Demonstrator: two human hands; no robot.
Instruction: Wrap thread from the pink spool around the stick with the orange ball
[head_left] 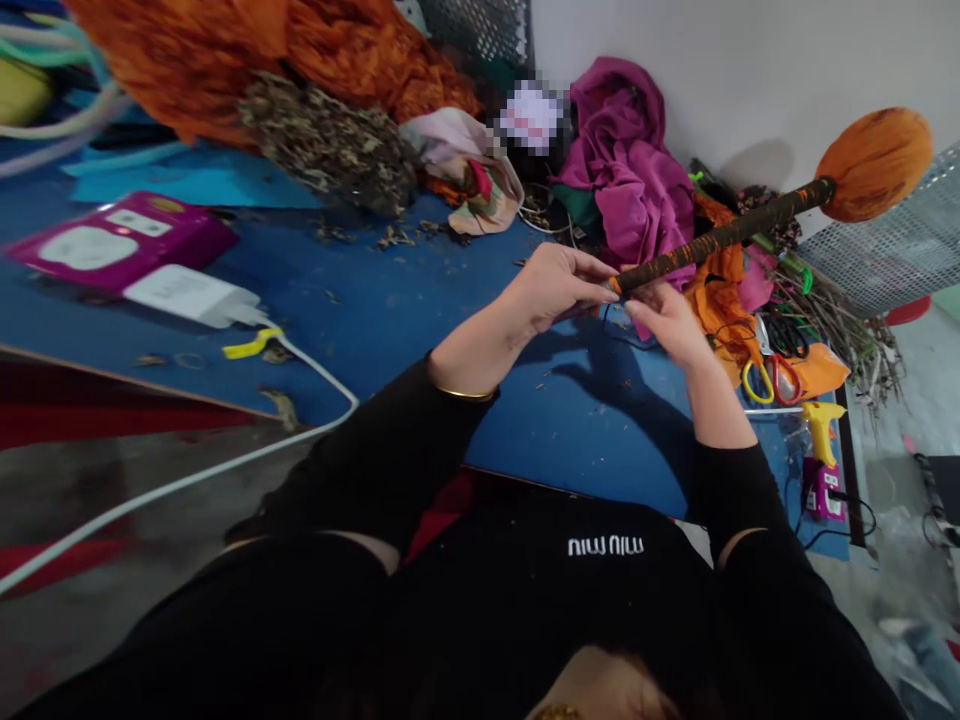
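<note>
A long stick (720, 240) wrapped in dark brown material with orange streaks slants up to the right above the table. At its far end sits a rounded orange fabric head (874, 165). My left hand (566, 280) is closed on the stick's near end, thumb and fingers pinched together. Just beside it, my right hand (667, 315) also grips that end from below, its fingers partly hidden behind the stick. A thin dark strand (626, 335) hangs under the hands.
On the blue table (390, 300) lie a purple power strip (172, 235) with a white charger (187, 293), dried plant matter (330, 145), orange cloth (285, 50) and magenta cloth (626, 170). At right are scissors (772, 380), a yellow glue gun (823, 430) and dry twigs (840, 310).
</note>
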